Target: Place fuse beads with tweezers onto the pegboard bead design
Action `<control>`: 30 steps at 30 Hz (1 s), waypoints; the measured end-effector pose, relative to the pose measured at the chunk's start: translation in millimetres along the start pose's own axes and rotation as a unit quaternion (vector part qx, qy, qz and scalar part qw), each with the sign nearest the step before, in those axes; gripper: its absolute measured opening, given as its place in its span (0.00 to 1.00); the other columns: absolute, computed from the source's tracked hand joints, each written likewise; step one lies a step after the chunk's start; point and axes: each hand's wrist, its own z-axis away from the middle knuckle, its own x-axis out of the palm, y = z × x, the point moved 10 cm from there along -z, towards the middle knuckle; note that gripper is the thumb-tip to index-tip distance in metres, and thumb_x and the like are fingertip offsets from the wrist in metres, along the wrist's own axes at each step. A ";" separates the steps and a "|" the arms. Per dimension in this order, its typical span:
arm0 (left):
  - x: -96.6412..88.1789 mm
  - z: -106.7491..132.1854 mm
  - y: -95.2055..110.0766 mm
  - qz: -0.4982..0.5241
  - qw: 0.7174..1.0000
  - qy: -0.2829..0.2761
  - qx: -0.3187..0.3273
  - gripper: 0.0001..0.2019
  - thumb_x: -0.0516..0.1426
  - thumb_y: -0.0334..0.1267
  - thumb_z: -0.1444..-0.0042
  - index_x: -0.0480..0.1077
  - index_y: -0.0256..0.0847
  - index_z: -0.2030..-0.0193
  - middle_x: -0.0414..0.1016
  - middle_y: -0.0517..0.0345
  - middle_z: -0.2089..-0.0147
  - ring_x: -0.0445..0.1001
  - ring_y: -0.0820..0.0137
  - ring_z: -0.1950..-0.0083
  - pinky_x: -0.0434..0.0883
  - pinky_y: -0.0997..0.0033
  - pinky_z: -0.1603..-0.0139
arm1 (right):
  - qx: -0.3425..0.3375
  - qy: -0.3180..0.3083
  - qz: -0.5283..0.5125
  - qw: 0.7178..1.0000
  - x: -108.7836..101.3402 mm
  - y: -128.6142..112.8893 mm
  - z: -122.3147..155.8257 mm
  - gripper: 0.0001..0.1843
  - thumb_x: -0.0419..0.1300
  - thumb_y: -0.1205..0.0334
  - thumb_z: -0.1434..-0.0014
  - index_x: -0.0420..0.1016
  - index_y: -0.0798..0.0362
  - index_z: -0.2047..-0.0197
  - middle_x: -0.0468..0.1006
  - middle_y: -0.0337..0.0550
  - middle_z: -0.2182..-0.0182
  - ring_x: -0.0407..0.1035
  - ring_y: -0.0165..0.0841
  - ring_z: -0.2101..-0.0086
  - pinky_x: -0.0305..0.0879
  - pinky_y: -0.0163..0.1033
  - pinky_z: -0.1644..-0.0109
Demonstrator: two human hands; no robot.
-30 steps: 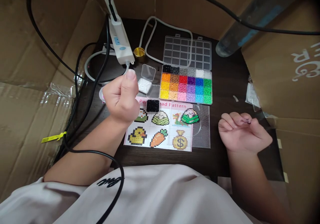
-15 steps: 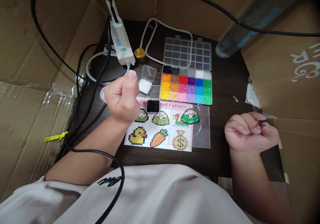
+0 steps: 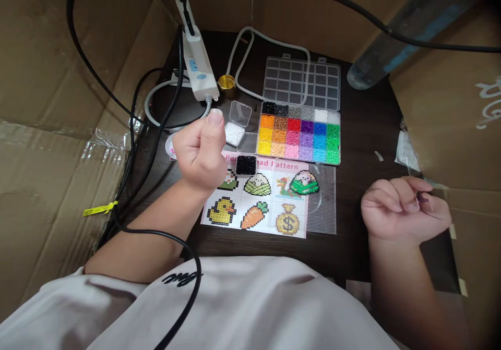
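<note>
My left hand (image 3: 200,152) is curled into a fist with the thumb up, raised over the left edge of a bead pattern sheet (image 3: 256,198); what it holds, if anything, is hidden. My right hand (image 3: 403,209) lies palm up at the right of the dark table (image 3: 364,125), fingers pinched on a small dark object I cannot name. A finished green bead figure (image 3: 304,183) rests on a clear pegboard (image 3: 323,198). A small black bead box (image 3: 246,165) sits on the sheet. Behind it stands an open tray of coloured beads (image 3: 299,133).
A white bead box with its lid up (image 3: 237,125), a gold cap (image 3: 226,82), a white power strip (image 3: 198,60) and cables (image 3: 129,110) lie at the back left. Cardboard walls (image 3: 58,79) enclose the table. A grey tube (image 3: 391,42) leans at the back right.
My right hand moved right and its fingers closed into a pinch. The view shifted slightly; my left hand stayed fisted in place.
</note>
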 end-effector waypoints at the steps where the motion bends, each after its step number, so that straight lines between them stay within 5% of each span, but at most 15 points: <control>1: 0.0 0.0 0.1 0.000 1.000 0.001 -0.003 0.31 0.58 0.51 0.34 0.51 0.40 0.83 0.45 0.63 0.83 0.48 0.78 0.83 0.44 0.63 0.78 | -0.001 0.001 0.006 1.000 -1.5 -0.7 -0.7 0.15 0.59 0.74 0.70 0.65 0.50 0.75 0.47 0.27 0.89 0.45 0.20 0.85 0.46 0.23 0.87; 21: 0.6 0.7 0.0 -0.001 1.000 0.003 -0.007 0.31 0.56 0.49 0.33 0.49 0.38 0.83 0.45 0.62 0.83 0.49 0.79 0.82 0.42 0.64 0.79 | -0.032 0.051 0.040 0.997 -10.9 -6.2 -2.2 0.14 0.52 0.70 0.73 0.68 0.50 0.77 0.40 0.28 0.90 0.39 0.21 0.85 0.41 0.24 0.88; 30: 0.8 1.0 0.2 -0.002 1.000 0.001 -0.012 0.30 0.57 0.49 0.33 0.50 0.39 0.83 0.46 0.63 0.83 0.49 0.79 0.82 0.44 0.64 0.78 | -0.022 0.018 0.055 0.998 -7.7 -4.4 -2.8 0.12 0.57 0.71 0.70 0.70 0.51 0.76 0.42 0.29 0.88 0.41 0.22 0.83 0.46 0.26 0.86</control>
